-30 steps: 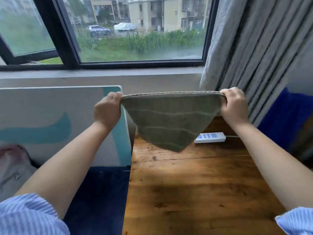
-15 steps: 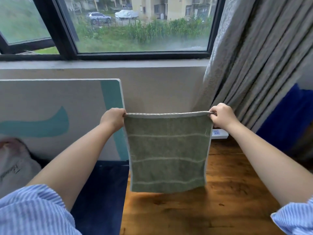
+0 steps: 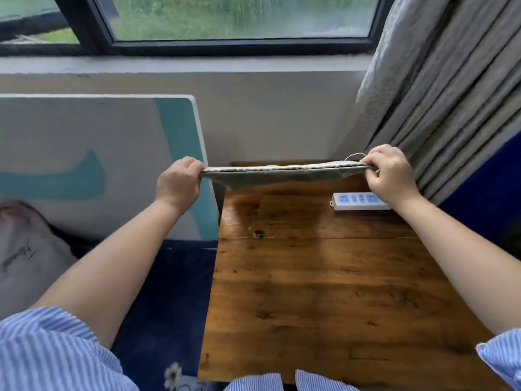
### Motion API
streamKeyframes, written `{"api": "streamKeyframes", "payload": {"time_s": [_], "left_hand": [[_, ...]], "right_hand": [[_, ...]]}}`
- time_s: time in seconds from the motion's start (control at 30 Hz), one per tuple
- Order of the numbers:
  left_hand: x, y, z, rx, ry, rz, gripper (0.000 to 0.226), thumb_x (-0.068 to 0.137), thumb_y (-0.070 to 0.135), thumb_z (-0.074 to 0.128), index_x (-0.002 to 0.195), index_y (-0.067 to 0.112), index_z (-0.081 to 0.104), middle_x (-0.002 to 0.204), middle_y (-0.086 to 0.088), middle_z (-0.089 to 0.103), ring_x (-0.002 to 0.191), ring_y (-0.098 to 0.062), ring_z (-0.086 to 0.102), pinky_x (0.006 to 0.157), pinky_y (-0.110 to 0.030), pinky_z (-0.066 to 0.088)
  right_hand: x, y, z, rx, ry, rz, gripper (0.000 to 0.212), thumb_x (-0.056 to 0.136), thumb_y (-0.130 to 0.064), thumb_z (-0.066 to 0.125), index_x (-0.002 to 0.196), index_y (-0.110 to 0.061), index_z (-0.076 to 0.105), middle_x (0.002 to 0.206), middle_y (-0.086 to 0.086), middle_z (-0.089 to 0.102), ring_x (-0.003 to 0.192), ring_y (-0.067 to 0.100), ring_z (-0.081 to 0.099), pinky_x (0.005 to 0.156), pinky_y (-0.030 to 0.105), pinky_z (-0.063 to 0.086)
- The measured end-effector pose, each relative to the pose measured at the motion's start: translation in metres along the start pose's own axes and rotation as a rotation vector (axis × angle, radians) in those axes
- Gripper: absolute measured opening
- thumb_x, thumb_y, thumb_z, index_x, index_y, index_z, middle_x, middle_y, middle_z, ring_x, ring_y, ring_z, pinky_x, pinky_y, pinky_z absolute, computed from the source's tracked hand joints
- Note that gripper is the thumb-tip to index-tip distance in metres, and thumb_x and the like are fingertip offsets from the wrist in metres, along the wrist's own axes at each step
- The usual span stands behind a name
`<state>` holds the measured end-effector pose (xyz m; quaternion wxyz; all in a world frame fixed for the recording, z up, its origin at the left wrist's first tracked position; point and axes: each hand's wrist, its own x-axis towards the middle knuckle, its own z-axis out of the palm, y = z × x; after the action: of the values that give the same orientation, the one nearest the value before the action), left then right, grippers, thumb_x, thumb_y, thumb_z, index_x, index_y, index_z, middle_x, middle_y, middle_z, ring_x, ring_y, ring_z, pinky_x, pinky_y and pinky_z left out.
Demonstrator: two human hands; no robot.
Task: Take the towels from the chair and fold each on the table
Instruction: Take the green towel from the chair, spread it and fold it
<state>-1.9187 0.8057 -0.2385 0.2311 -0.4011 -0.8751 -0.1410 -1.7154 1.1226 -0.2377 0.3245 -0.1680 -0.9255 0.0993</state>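
Green towel (image 3: 282, 176) w/ pale edge, stretched flat, long side going left-right above counter (image 3: 324, 277). Left hand (image 3: 177, 184) & right hand (image 3: 390, 173) each pinch a corner.

Soft daylight from window (image 3: 239, 18); glare on table (image 3: 324, 277) below it; wide-angle bending at edges; slight blur.

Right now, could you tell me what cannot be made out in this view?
- Towel: seen nearly edge-on between left hand and right hand, so its face and fold state are hidden.
- Chair and other towels: outside the frame.
- Power strip: right end behind the right wrist.
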Motion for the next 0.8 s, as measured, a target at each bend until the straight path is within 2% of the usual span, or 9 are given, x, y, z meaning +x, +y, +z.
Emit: {"api": "streamKeyframes", "payload": {"time_s": [0.1, 0.13, 0.2, 0.27, 0.4, 0.47, 0.53, 0.6, 0.8], "left_hand": [[-0.047, 0.001, 0.023, 0.114, -0.274, 0.197, 0.014, 0.062, -0.006, 0.076, 0.068, 0.001, 0.065, 0.065, -0.013, 0.062, 0.051, -0.029, 0.061, 0.034, -0.029, 0.047], [-0.065, 0.007, 0.031, 0.146, -0.449, 0.197, 0.015, 0.068, -0.004, 0.074, 0.078, 0.002, 0.065, 0.076, -0.012, 0.063, 0.064, -0.029, 0.064, 0.043, -0.031, 0.050], [-0.094, 0.022, 0.042, 0.218, -0.785, 0.171, 0.018, 0.087, 0.003, 0.054, 0.105, 0.006, 0.059, 0.106, -0.008, 0.058, 0.099, -0.026, 0.058, 0.070, -0.034, 0.049], [-0.121, 0.036, 0.053, 0.258, -0.968, 0.218, 0.024, 0.091, 0.003, 0.044, 0.113, 0.009, 0.053, 0.116, -0.006, 0.053, 0.110, -0.024, 0.052, 0.074, -0.033, 0.044], [-0.170, 0.055, 0.068, 0.270, -1.121, 0.273, 0.028, 0.091, -0.002, 0.042, 0.116, 0.009, 0.050, 0.119, -0.006, 0.052, 0.111, -0.023, 0.050, 0.068, -0.029, 0.038], [-0.192, 0.060, 0.071, 0.254, -1.160, 0.282, 0.030, 0.091, -0.002, 0.043, 0.118, 0.010, 0.050, 0.121, -0.006, 0.050, 0.114, -0.023, 0.047, 0.074, -0.029, 0.043], [-0.207, 0.063, 0.072, 0.242, -1.203, 0.284, 0.032, 0.091, -0.002, 0.043, 0.121, 0.009, 0.048, 0.124, -0.007, 0.048, 0.117, -0.023, 0.044, 0.077, -0.029, 0.043], [-0.222, 0.067, 0.074, 0.251, -1.222, 0.252, 0.035, 0.090, -0.001, 0.046, 0.123, 0.010, 0.046, 0.126, -0.007, 0.046, 0.117, -0.023, 0.044, 0.078, -0.028, 0.042], [-0.261, 0.074, 0.081, 0.321, -1.286, 0.151, 0.035, 0.088, 0.000, 0.048, 0.122, 0.010, 0.044, 0.125, -0.006, 0.046, 0.116, -0.024, 0.045, 0.073, -0.027, 0.034]], "right_hand": [[-0.051, 0.011, 0.015, -0.054, -0.202, -0.114, 0.014, 0.066, -0.001, 0.052, 0.067, 0.006, 0.065, 0.073, 0.023, 0.065, 0.070, 0.042, 0.062, 0.070, 0.029, 0.045], [-0.073, 0.013, 0.022, -0.075, -0.289, -0.138, 0.005, 0.061, 0.007, 0.059, 0.065, 0.006, 0.064, 0.071, 0.022, 0.065, 0.069, 0.041, 0.063, 0.067, 0.028, 0.050], [-0.113, 0.016, 0.036, -0.081, -0.470, -0.131, 0.020, 0.048, 0.018, 0.071, 0.061, 0.005, 0.063, 0.066, 0.020, 0.064, 0.066, 0.040, 0.064, 0.060, 0.037, 0.055], [-0.151, 0.015, 0.049, -0.102, -0.622, -0.109, 0.025, 0.045, 0.018, 0.075, 0.062, 0.003, 0.063, 0.067, 0.018, 0.063, 0.069, 0.038, 0.064, 0.053, 0.035, 0.054], [-0.213, 0.000, 0.055, -0.261, -0.972, 0.001, 0.017, 0.074, 0.002, 0.059, 0.091, 0.002, 0.061, 0.095, 0.017, 0.059, 0.096, 0.033, 0.056, 0.060, 0.031, 0.037], [-0.236, -0.008, 0.055, -0.303, -1.028, -0.036, 0.020, 0.058, 0.007, 0.070, 0.074, 0.000, 0.061, 0.076, 0.016, 0.060, 0.071, 0.035, 0.059, 0.045, 0.033, 0.039], [-0.255, -0.012, 0.058, -0.335, -1.040, -0.070, 0.036, 0.029, 0.010, 0.077, 0.051, -0.006, 0.055, 0.054, 0.011, 0.056, 0.044, 0.028, 0.053, 0.031, 0.026, 0.029], [-0.273, -0.012, 0.059, -0.338, -1.025, -0.065, 0.044, 0.015, 0.010, 0.076, 0.044, -0.010, 0.049, 0.047, 0.006, 0.050, 0.034, 0.023, 0.046, 0.033, 0.022, 0.017], [-0.307, -0.020, 0.064, -0.322, -0.912, -0.122, 0.022, 0.036, 0.009, 0.055, 0.046, -0.008, 0.047, 0.044, 0.007, 0.046, 0.033, 0.025, 0.044, 0.052, 0.017, -0.006]]}}
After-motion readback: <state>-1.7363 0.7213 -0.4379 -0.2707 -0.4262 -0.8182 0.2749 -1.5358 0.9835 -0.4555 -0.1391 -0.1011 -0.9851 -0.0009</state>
